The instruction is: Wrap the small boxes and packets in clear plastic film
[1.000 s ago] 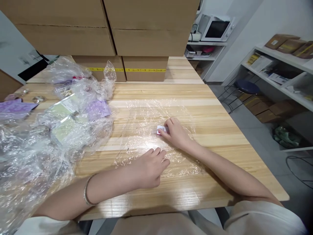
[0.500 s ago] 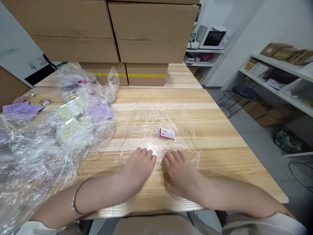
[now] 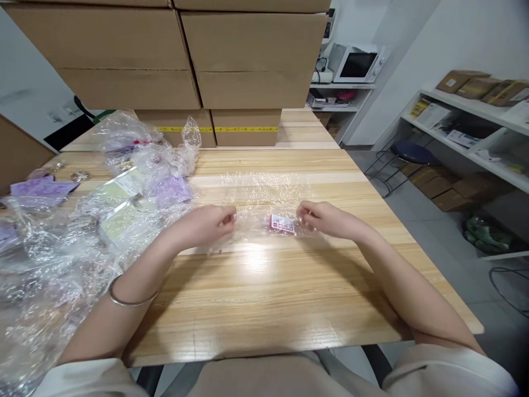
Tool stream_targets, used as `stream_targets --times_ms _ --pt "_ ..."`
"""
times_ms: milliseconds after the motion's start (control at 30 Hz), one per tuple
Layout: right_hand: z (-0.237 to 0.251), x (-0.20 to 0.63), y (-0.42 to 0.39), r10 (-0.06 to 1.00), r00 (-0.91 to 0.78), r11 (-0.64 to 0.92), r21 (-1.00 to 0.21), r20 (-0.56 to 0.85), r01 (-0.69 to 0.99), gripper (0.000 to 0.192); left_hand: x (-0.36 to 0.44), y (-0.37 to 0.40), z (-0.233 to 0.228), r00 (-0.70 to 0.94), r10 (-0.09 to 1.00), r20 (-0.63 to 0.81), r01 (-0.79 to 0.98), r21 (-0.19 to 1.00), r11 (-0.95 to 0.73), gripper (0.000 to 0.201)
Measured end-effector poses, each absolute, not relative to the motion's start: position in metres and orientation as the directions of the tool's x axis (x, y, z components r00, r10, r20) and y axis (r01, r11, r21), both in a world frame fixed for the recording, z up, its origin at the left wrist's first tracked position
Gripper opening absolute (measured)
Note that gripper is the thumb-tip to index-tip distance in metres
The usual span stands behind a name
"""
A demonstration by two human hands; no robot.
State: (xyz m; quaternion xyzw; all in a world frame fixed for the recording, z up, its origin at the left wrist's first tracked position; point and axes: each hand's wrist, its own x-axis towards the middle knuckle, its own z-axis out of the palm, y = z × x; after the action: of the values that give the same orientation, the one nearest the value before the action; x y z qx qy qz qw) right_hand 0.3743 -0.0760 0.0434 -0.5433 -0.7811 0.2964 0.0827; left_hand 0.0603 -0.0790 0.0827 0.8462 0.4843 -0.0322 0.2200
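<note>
A sheet of clear plastic film [image 3: 264, 190] lies on the wooden table, its near part folded up over a small red and white box [image 3: 282, 224]. The box carries a printed label with a barcode. My left hand [image 3: 212, 225], a bangle on its wrist, pinches the film to the left of the box. To the right, close beside the box, my right hand [image 3: 316, 216] is closed on the film too. Both hands hold the folded edge slightly above the table.
Crumpled clear plastic [image 3: 61, 275] with purple cards [image 3: 171, 190] and pale green packets [image 3: 128, 220] heaps over the table's left side. Large cardboard boxes [image 3: 252, 55] are stacked at the back. Beyond the table's right edge are a stool [image 3: 413, 153] and shelves [image 3: 471, 118].
Both hands have moved away from me and apart, from the film's near edge to either side of the box. The near part of the film now lies over the box.
</note>
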Motion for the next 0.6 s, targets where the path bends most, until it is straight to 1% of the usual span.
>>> stream_targets --times_ms 33,67,100,133,167,200,233,267,300,333,400,433,467,500,533,600 --pt "0.033 0.375 -0.068 0.928 -0.342 0.202 -0.567 -0.151 0.798 0.021 0.062 -0.076 0.078 0.471 0.873 -0.126 0.857 0.301 -0.419 0.019" --pt "0.022 0.375 -0.061 0.951 -0.290 0.182 -0.569 -0.105 0.802 0.023 0.065 -0.075 0.072 0.401 0.915 0.046 0.881 0.255 -0.399 0.020" --pt "0.012 0.375 -0.054 0.968 -0.245 0.170 -0.565 -0.059 0.808 0.024 0.068 -0.075 0.066 0.330 0.915 0.234 0.900 0.214 -0.379 0.021" --pt "0.003 0.376 -0.049 0.977 -0.213 0.168 -0.558 -0.015 0.813 0.024 0.072 -0.076 0.059 0.278 0.869 0.409 0.909 0.180 -0.376 0.023" --pt "-0.004 0.377 -0.044 0.981 -0.193 0.172 -0.553 0.020 0.815 0.024 0.078 -0.078 0.052 0.268 0.795 0.545 0.902 0.148 -0.405 0.025" --pt "-0.010 0.378 -0.040 0.982 -0.180 0.177 -0.549 0.049 0.817 0.025 0.084 -0.081 0.045 0.311 0.717 0.625 0.872 0.112 -0.476 0.028" --pt "-0.013 0.379 -0.037 0.983 -0.167 0.182 -0.535 0.076 0.825 0.025 0.091 -0.084 0.036 0.396 0.648 0.650 0.816 0.074 -0.573 0.029" --pt "-0.015 0.379 -0.036 0.982 -0.148 0.187 -0.504 0.116 0.843 0.026 0.098 -0.088 0.028 0.519 0.580 0.628 0.724 0.038 -0.689 0.030" --pt "-0.015 0.379 -0.036 0.977 -0.119 0.189 -0.451 0.178 0.872 0.027 0.106 -0.091 0.019 0.645 0.525 0.555 0.618 0.024 -0.785 0.033" --pt "-0.014 0.377 -0.038 0.961 -0.087 0.186 -0.379 0.264 0.907 0.030 0.113 -0.093 0.009 0.719 0.497 0.486 0.554 0.032 -0.832 0.036" --pt "-0.009 0.368 -0.049 0.887 -0.078 0.195 -0.215 0.455 0.957 0.035 0.123 -0.093 -0.009 0.785 0.488 0.382 0.501 0.073 -0.862 0.048" --pt "-0.006 0.361 -0.057 0.845 -0.123 0.231 -0.148 0.521 0.962 0.038 0.126 -0.092 -0.017 0.796 0.508 0.330 0.503 0.108 -0.858 0.055" --pt "-0.004 0.352 -0.067 0.814 -0.198 0.299 -0.102 0.546 0.949 0.041 0.128 -0.089 -0.024 0.797 0.533 0.284 0.513 0.145 -0.846 0.062" --pt "-0.003 0.342 -0.078 0.794 -0.287 0.390 -0.086 0.536 0.917 0.043 0.128 -0.087 -0.030 0.793 0.559 0.243 0.529 0.183 -0.829 0.067" --pt "-0.003 0.332 -0.089 0.778 -0.389 0.492 -0.093 0.493 0.866 0.045 0.128 -0.084 -0.034 0.784 0.583 0.211 0.545 0.216 -0.810 0.070" --pt "-0.007 0.315 -0.106 0.774 -0.504 0.596 -0.175 0.383 0.784 0.050 0.125 -0.079 -0.040 0.771 0.615 0.164 0.567 0.263 -0.781 0.075"
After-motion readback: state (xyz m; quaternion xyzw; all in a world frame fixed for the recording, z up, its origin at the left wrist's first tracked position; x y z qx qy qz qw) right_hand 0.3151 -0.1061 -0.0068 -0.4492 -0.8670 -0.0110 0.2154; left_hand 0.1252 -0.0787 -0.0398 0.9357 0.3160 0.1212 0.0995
